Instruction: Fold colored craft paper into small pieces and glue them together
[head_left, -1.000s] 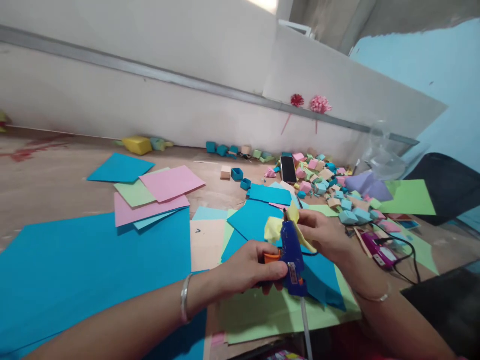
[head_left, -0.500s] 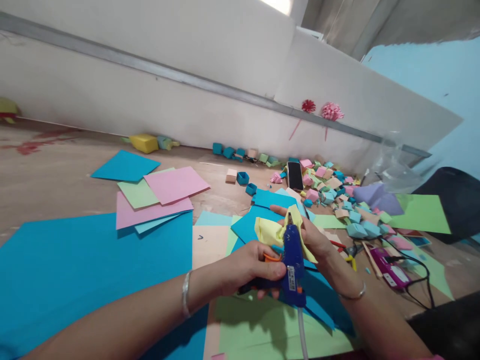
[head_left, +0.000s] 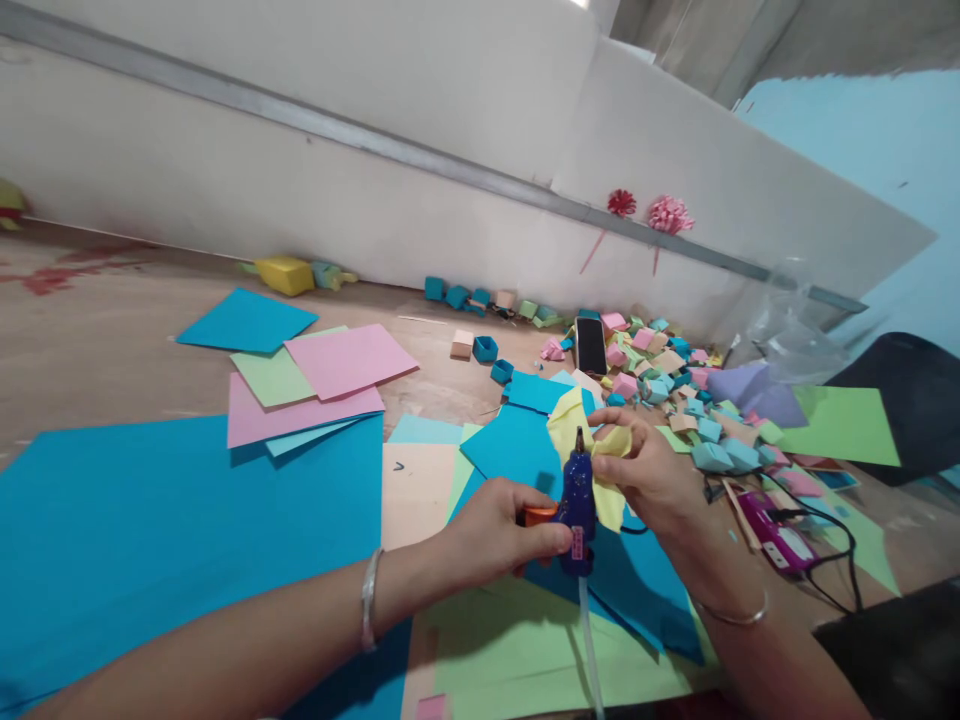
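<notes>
Glue gun (head_left: 577, 505) in left hand (head_left: 502, 535), stick (head_left: 589, 635) partly inside.

Your left hand (head_left: 506, 535) grips the blue glue gun (head_left: 577, 500), its nozzle up against the yellow paper (head_left: 611, 465) in your right hand (head_left: 649, 475); the phone (head_left: 590, 346) lies beside the small paper boxes (head_left: 660, 388) on the bench (head_left: 150, 325).

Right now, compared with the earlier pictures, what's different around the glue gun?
The yellow paper has turned behind the glue gun, one flap now standing up beside the nozzle. The right hand has shifted its fingers but holds the paper in all the pictures. Nothing was let go: the left hand keeps its grip on the gun. The phone stayed put.
</notes>
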